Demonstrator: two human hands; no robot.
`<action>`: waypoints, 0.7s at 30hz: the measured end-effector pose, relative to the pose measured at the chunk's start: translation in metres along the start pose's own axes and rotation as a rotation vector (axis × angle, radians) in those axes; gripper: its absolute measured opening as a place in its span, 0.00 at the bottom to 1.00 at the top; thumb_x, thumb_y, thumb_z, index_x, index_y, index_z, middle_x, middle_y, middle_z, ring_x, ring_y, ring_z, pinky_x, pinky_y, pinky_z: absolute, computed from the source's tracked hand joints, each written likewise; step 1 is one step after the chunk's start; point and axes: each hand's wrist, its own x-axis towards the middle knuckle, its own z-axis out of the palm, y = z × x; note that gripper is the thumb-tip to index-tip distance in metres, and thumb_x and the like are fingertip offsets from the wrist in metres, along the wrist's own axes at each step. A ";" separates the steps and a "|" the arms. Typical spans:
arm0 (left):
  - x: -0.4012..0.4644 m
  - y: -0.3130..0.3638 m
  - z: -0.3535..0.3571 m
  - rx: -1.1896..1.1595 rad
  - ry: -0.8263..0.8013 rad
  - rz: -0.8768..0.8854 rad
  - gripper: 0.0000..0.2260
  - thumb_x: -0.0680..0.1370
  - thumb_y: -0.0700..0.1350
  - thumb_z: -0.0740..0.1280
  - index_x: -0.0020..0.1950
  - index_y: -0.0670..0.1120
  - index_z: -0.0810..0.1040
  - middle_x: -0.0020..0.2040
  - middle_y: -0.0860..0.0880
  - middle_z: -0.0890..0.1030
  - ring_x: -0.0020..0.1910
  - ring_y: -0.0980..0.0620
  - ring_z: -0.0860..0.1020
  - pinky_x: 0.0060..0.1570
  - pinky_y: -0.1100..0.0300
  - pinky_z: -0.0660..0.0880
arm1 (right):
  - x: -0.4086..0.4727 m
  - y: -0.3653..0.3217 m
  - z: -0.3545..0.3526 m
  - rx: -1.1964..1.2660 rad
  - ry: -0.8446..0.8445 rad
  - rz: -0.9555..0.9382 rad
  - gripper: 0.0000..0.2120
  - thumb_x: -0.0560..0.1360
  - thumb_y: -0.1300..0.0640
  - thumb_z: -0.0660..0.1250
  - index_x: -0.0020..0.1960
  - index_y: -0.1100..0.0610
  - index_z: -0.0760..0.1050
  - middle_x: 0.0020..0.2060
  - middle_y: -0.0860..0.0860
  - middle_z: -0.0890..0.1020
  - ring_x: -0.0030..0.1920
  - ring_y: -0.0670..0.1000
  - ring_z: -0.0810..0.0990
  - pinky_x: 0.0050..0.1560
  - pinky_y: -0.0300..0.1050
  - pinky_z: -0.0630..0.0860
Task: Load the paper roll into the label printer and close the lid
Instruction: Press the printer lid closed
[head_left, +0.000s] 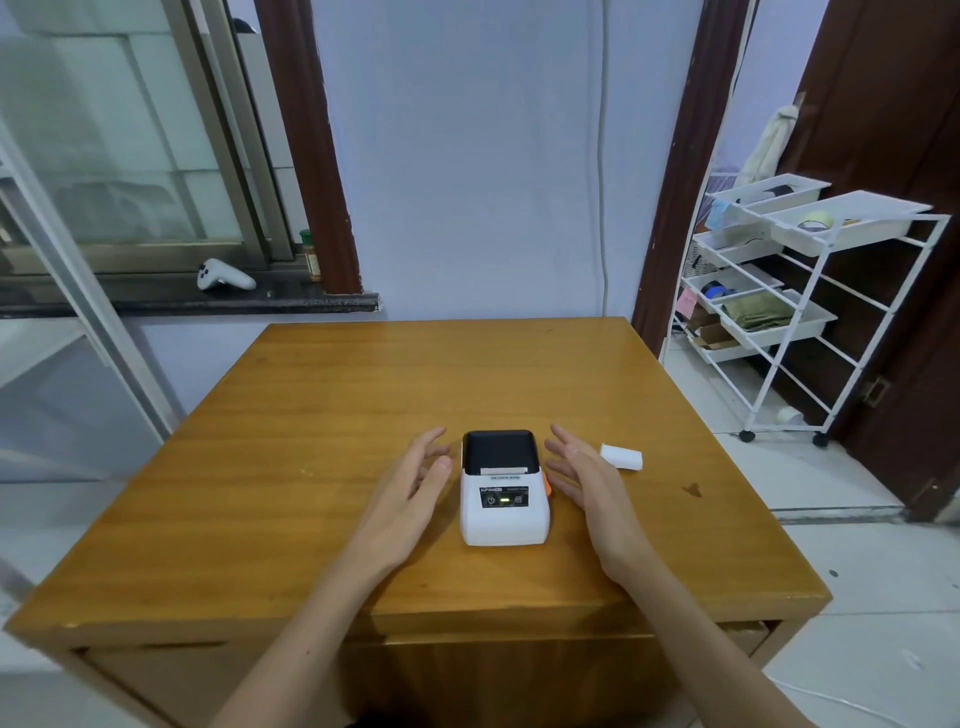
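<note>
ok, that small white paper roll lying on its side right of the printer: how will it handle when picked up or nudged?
The small white paper roll is a cylinder on its side on the smooth wooden table, so a nudge probably rolls it. It looks small and likely light. Its paper surface may dent if pinched hard.

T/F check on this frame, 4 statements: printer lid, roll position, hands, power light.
1. The label printer has its lid shut. True.
2. The paper roll sits inside the printer. False: it lies on the table, beyond the right hand.
3. The left hand holds the roll. False: both hands are open and empty, flanking the printer.
4. A green light glows on the printer's front panel. True.
</note>
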 end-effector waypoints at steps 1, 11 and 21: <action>0.000 0.001 0.000 0.004 0.001 -0.001 0.23 0.81 0.61 0.53 0.76 0.62 0.61 0.67 0.60 0.73 0.64 0.58 0.73 0.61 0.59 0.66 | 0.000 0.000 0.000 -0.001 0.000 0.000 0.32 0.73 0.38 0.54 0.74 0.48 0.66 0.69 0.50 0.75 0.66 0.47 0.75 0.64 0.41 0.72; -0.001 0.001 0.000 -0.001 -0.003 -0.001 0.26 0.79 0.63 0.52 0.77 0.59 0.62 0.69 0.58 0.73 0.65 0.57 0.73 0.59 0.61 0.65 | 0.001 0.000 0.000 0.006 -0.003 0.004 0.31 0.73 0.39 0.54 0.74 0.49 0.66 0.69 0.51 0.75 0.65 0.47 0.75 0.61 0.39 0.73; 0.000 0.000 0.000 0.002 0.000 -0.004 0.25 0.80 0.63 0.52 0.76 0.60 0.62 0.70 0.57 0.73 0.65 0.56 0.74 0.63 0.58 0.67 | 0.000 -0.001 0.001 0.004 -0.008 0.005 0.32 0.73 0.37 0.55 0.74 0.49 0.66 0.69 0.50 0.75 0.65 0.46 0.75 0.64 0.41 0.72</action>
